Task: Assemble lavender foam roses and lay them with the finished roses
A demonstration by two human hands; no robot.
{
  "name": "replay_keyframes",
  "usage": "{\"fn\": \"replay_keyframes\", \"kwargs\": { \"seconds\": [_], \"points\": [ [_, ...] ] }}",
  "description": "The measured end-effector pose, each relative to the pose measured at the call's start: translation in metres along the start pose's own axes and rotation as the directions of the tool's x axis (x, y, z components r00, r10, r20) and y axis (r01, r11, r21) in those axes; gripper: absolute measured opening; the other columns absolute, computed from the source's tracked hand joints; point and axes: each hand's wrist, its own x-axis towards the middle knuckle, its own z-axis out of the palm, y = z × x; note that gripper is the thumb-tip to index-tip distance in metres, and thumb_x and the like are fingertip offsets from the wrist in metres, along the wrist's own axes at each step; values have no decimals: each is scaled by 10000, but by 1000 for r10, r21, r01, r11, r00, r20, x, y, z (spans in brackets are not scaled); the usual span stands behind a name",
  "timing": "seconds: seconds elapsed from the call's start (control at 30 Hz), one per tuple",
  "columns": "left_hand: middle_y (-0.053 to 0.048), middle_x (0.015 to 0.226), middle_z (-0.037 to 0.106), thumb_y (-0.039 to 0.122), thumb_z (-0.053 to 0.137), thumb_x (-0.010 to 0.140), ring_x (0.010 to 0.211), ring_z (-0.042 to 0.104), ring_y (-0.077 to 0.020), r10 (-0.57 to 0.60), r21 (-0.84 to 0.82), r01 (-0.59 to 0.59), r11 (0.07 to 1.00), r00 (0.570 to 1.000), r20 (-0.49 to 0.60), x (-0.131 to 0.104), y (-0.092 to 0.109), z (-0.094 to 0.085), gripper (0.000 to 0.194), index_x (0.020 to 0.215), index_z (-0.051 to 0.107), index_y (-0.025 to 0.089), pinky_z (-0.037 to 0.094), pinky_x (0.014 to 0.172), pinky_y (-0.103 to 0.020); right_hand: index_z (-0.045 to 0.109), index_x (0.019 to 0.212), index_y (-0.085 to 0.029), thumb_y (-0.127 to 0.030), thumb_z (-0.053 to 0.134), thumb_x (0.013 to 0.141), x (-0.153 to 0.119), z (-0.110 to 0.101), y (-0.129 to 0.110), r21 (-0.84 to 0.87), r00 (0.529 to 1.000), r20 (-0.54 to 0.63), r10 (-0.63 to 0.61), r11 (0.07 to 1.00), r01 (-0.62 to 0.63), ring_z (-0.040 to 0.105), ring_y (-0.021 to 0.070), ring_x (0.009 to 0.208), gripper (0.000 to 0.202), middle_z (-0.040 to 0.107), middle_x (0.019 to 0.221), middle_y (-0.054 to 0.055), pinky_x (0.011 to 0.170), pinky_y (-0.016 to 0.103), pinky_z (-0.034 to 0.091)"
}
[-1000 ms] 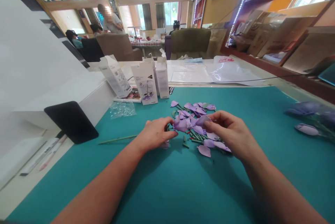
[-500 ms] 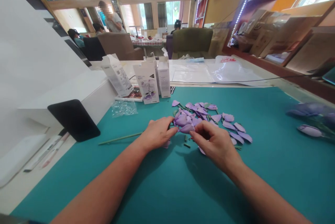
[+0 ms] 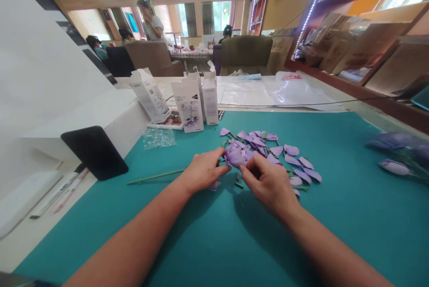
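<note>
My left hand (image 3: 205, 171) is closed around the base of a purple flower (image 3: 235, 154), whose long green stem (image 3: 156, 176) points out to the left. The fingers of my right hand (image 3: 270, 182) pinch at the flower's right side, touching a petal there. Loose purple petals (image 3: 292, 160) and green pieces are scattered behind and to the right of my right hand. Just below the flower, a short green tube (image 3: 239, 185) lies on the teal mat (image 3: 214, 238).
Several white boxes (image 3: 189, 106) stand at the back left, beside a clear plastic bag (image 3: 159, 138). A black tablet (image 3: 94, 153) leans at the left. More purple flowers (image 3: 395, 167) lie at the far right. People are in the background.
The petal between my hands has turned up against the flower. My right hand has shifted slightly left. In the background, the standing person has moved a little to the right.
</note>
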Motion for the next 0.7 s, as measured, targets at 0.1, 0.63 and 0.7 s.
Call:
{"fn": "replay_keyframes", "kwargs": {
  "seconds": [0.1, 0.63, 0.7],
  "points": [
    [-42, 922, 693, 380, 454, 861, 869, 641, -248, 1, 34, -1, 999, 1000, -8, 1, 1, 2, 196, 900, 563, 221, 415, 659, -298, 452, 621, -227, -319, 531, 802, 0, 1, 0, 4, 1000, 13, 14, 1000, -14, 433, 103, 433, 218, 517, 499, -44, 466, 223, 322],
    [-77, 969, 689, 384, 431, 887, 923, 636, -264, 19, 120, -15, 993, 999, -35, 3, 2, 9, 235, 929, 578, 206, 443, 735, -327, 411, 583, -226, -313, 549, 788, 2, 4, 1, 26, 996, 39, 86, 996, -87, 422, 102, 444, 262, 505, 488, -49, 462, 225, 304],
    [-82, 968, 686, 377, 424, 890, 925, 635, -266, 22, 127, -18, 992, 999, -31, 3, 2, 9, 238, 928, 579, 201, 442, 743, -333, 416, 586, -225, -310, 547, 789, 2, 3, 2, 23, 996, 47, 80, 996, -81, 430, 103, 449, 256, 515, 494, -46, 465, 226, 303]
  ]
}}
